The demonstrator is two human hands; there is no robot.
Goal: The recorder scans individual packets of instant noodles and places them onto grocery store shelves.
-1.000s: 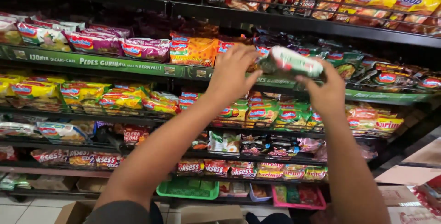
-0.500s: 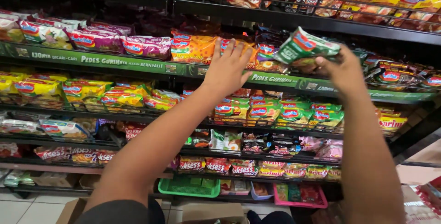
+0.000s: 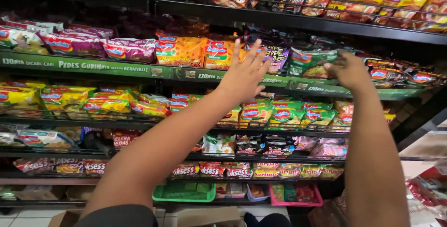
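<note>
Both my arms reach up to a shop shelf full of instant noodle packets. My right hand [image 3: 348, 71] grips a green noodle packet [image 3: 308, 62] and holds it against the row on the second shelf from the top. My left hand [image 3: 243, 74] is open with fingers spread, hovering in front of an orange packet [image 3: 215, 53] and a dark purple packet [image 3: 276, 55] on the same shelf, just left of the green one.
The black shelf rail [image 3: 139, 71] carries a green price strip. Lower shelves hold yellow, green, pink and red packets [image 3: 107, 102]. A green basket [image 3: 184, 192] and a pink basket [image 3: 294, 194] sit at floor level. A cardboard box [image 3: 205, 216] lies below me.
My right hand has carried the green packet from in front of the shelf down into the row. My left hand has shifted slightly right and spread its fingers.
</note>
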